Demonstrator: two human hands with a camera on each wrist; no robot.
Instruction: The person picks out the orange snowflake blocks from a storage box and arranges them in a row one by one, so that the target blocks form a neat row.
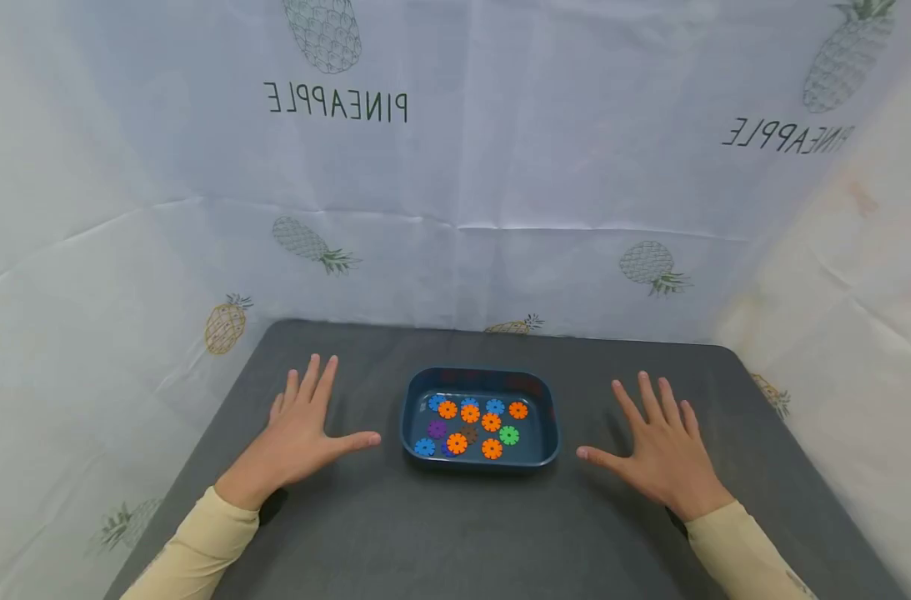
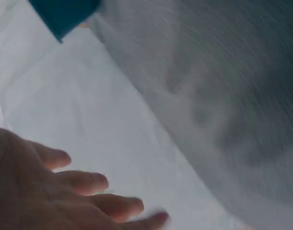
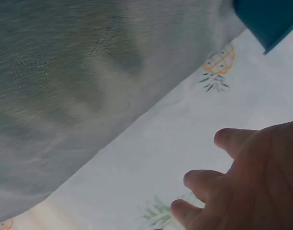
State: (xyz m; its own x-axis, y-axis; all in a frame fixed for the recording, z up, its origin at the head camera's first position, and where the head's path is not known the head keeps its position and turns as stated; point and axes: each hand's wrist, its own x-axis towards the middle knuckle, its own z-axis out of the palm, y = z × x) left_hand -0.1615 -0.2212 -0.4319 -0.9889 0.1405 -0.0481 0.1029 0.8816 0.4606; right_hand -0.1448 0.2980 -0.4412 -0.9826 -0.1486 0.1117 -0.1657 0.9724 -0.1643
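A dark blue rectangular tray (image 1: 479, 462) stands on the grey table between both hands. In it lie several small notched plastic discs: an orange disc (image 1: 492, 449), a green disc (image 1: 509, 435), a purple disc (image 1: 437, 429), a brown disc (image 1: 469, 434) and a blue disc (image 1: 424, 447) among them. To the tray's left, my left hand (image 1: 293, 442) is spread with straight fingers, holding nothing and apart from the tray. On the other side my right hand (image 1: 661, 458) is likewise spread and holds nothing. Each wrist view shows a corner of the tray (image 2: 65, 17) and part of a hand.
The grey table (image 1: 470, 533) has rounded far corners. Behind it and at both sides hangs a white cloth (image 1: 545, 167) printed with pineapples and mirrored lettering.
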